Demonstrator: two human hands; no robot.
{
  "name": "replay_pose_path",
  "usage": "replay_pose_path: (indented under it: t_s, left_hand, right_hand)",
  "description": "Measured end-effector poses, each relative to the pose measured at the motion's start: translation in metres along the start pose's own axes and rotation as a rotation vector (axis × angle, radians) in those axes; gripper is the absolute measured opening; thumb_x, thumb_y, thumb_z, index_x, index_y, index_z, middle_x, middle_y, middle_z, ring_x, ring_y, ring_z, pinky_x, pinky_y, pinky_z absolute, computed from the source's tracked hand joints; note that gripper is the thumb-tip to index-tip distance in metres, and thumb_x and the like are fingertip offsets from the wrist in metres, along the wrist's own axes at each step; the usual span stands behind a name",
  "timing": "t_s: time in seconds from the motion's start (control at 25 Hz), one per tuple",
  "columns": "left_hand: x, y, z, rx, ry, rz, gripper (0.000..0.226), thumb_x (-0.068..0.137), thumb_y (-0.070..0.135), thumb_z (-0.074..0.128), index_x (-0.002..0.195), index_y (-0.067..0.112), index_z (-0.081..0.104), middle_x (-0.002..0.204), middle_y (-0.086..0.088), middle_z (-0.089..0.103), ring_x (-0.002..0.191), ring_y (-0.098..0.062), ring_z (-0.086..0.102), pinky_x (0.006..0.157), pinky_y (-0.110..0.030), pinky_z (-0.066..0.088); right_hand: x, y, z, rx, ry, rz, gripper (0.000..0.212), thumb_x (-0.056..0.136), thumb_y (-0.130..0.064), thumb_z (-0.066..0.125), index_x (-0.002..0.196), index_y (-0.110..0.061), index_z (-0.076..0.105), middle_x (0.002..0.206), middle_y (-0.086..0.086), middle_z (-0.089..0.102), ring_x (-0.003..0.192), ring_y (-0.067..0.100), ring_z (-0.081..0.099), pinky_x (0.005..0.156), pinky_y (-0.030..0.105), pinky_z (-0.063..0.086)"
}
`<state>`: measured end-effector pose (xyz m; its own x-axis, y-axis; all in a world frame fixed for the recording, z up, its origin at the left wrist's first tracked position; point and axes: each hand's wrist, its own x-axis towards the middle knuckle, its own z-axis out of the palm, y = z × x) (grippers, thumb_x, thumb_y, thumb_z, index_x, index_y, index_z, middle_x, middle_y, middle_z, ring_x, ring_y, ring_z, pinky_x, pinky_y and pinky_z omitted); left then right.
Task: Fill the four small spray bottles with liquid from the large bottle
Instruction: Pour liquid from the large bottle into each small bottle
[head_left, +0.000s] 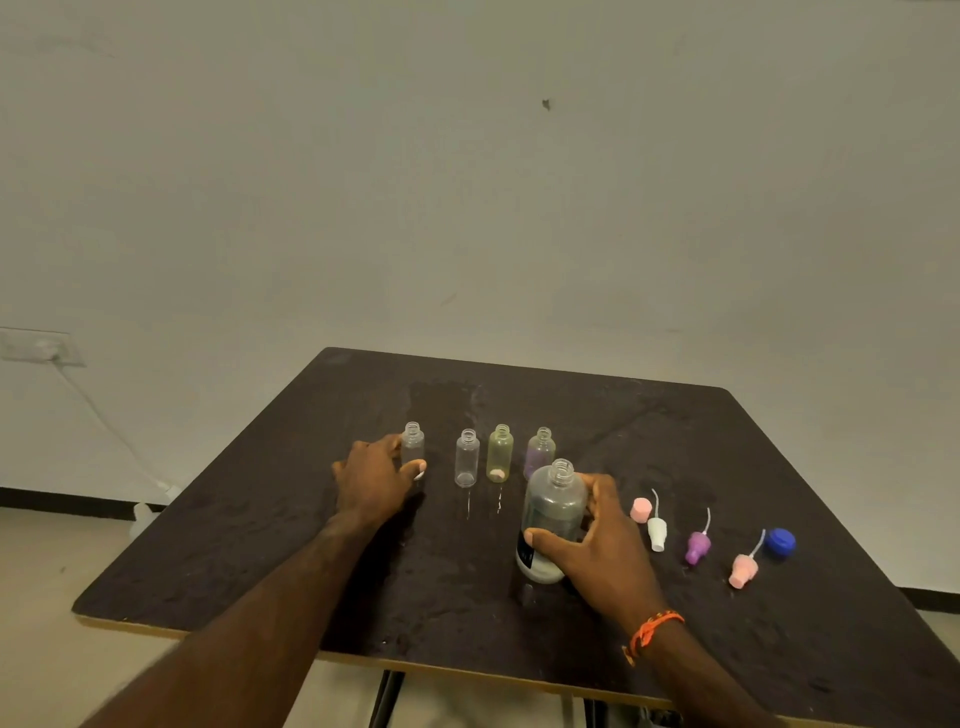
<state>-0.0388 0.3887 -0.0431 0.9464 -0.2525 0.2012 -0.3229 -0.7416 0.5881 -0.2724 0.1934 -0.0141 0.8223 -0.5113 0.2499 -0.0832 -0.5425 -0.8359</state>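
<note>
Large bottle (551, 519) — upright on table (260, 561), uncapped, right hand (602, 540) wrapped around it. Leftmost small bottle (413, 442) — upright, gripped by left hand (375, 480).

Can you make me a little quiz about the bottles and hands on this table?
1. True or false: the large bottle has its cap on.
2. Which hand grips the large bottle: A left hand, B right hand?
3. How many small bottles stand open in the row, from the leftmost small bottle across?

Key: 1 false; 2 B; 3 four.
</note>
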Motion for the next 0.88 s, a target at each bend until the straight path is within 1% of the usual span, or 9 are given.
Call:
replay_pose_path:
  t_s: [0.08, 0.16, 0.24, 0.4, 0.52, 0.6, 0.72, 0.8, 0.88]
  left_hand:
    - [-0.005, 0.005, -0.001, -0.014, 0.002, -0.013, 0.056, 0.092, 0.046, 0.074, 0.143, 0.028, 0.058, 0.132, 0.002, 0.069, 0.133, -0.026, 0.052, 0.111, -0.055, 0.032]
    - [-0.014, 0.01, -0.004, -0.039, 0.036, -0.016, 0.072, 0.089, 0.039, 0.078, 0.151, 0.021, 0.046, 0.141, -0.003, 0.061, 0.14, -0.028, 0.043, 0.113, -0.057, 0.03]
    - [-0.027, 0.014, -0.008, -0.059, 0.15, 0.042, 0.079, 0.085, 0.029, 0.078, 0.154, 0.017, 0.041, 0.145, -0.005, 0.055, 0.143, -0.028, 0.037, 0.114, -0.057, 0.029]
    - [-0.055, 0.026, -0.008, -0.051, 0.332, 0.314, 0.058, 0.084, 0.024, 0.078, 0.137, 0.022, 0.055, 0.131, 0.002, 0.061, 0.129, -0.022, 0.048, 0.104, -0.045, 0.032]
    - [-0.067, 0.041, -0.002, -0.064, 0.267, 0.372, 0.053, 0.088, 0.031, 0.077, 0.136, 0.022, 0.058, 0.132, 0.002, 0.063, 0.129, -0.022, 0.051, 0.103, -0.041, 0.032]
    - [-0.07, 0.052, 0.004, -0.086, 0.18, 0.324, 0.059, 0.091, 0.035, 0.075, 0.143, 0.02, 0.054, 0.142, 0.001, 0.059, 0.136, -0.022, 0.048, 0.109, -0.042, 0.033]
    - [-0.065, 0.066, 0.012, -0.186, 0.081, 0.157, 0.074, 0.091, 0.038, 0.077, 0.154, 0.016, 0.044, 0.153, -0.004, 0.052, 0.144, -0.024, 0.044, 0.118, -0.047, 0.035]
    - [-0.055, 0.074, 0.018, -0.277, 0.06, 0.075, 0.078, 0.09, 0.036, 0.079, 0.154, 0.011, 0.043, 0.152, -0.009, 0.054, 0.141, -0.028, 0.05, 0.116, -0.045, 0.041]
    - [-0.043, 0.078, 0.026, -0.341, 0.025, 0.021, 0.072, 0.091, 0.032, 0.079, 0.15, 0.007, 0.048, 0.147, -0.011, 0.06, 0.134, -0.028, 0.057, 0.107, -0.036, 0.046]
  right_hand:
    - [-0.001, -0.002, -0.001, -0.006, 0.002, 0.007, 0.064, 0.065, -0.033, 0.09, 0.115, -0.035, 0.05, 0.106, -0.017, 0.067, 0.095, -0.01, 0.062, 0.083, 0.02, 0.053]
    - [-0.002, -0.004, -0.001, -0.015, 0.003, 0.008, 0.064, 0.065, -0.032, 0.09, 0.115, -0.034, 0.05, 0.106, -0.017, 0.067, 0.095, -0.014, 0.06, 0.079, 0.013, 0.049]
    - [-0.003, -0.007, -0.001, -0.023, 0.006, 0.011, 0.064, 0.066, -0.032, 0.09, 0.116, -0.032, 0.05, 0.105, -0.019, 0.065, 0.094, -0.017, 0.058, 0.073, 0.007, 0.046]
    - [-0.004, -0.009, -0.002, -0.026, 0.0, 0.016, 0.066, 0.067, -0.033, 0.09, 0.117, -0.031, 0.048, 0.106, -0.018, 0.064, 0.091, -0.009, 0.061, 0.073, 0.009, 0.045]
    - [-0.004, -0.008, -0.002, -0.022, 0.0, 0.013, 0.065, 0.066, -0.033, 0.09, 0.116, -0.031, 0.048, 0.106, -0.016, 0.065, 0.093, -0.005, 0.063, 0.076, 0.014, 0.049]
    - [-0.004, -0.008, -0.002, -0.021, 0.001, 0.015, 0.064, 0.066, -0.033, 0.09, 0.115, -0.031, 0.048, 0.105, -0.017, 0.065, 0.091, -0.008, 0.062, 0.077, 0.015, 0.05]
    - [-0.004, -0.006, -0.001, -0.017, 0.011, 0.008, 0.064, 0.065, -0.034, 0.09, 0.115, -0.032, 0.049, 0.106, -0.017, 0.066, 0.092, -0.009, 0.062, 0.077, 0.015, 0.049]
    - [-0.003, -0.003, -0.001, -0.01, 0.006, 0.005, 0.066, 0.065, -0.035, 0.09, 0.116, -0.032, 0.048, 0.108, -0.016, 0.065, 0.096, -0.005, 0.062, 0.08, 0.019, 0.051]
    - [-0.002, -0.001, 0.0, -0.003, 0.003, -0.002, 0.066, 0.065, -0.036, 0.089, 0.117, -0.033, 0.048, 0.11, -0.016, 0.065, 0.098, -0.002, 0.062, 0.083, 0.021, 0.052]
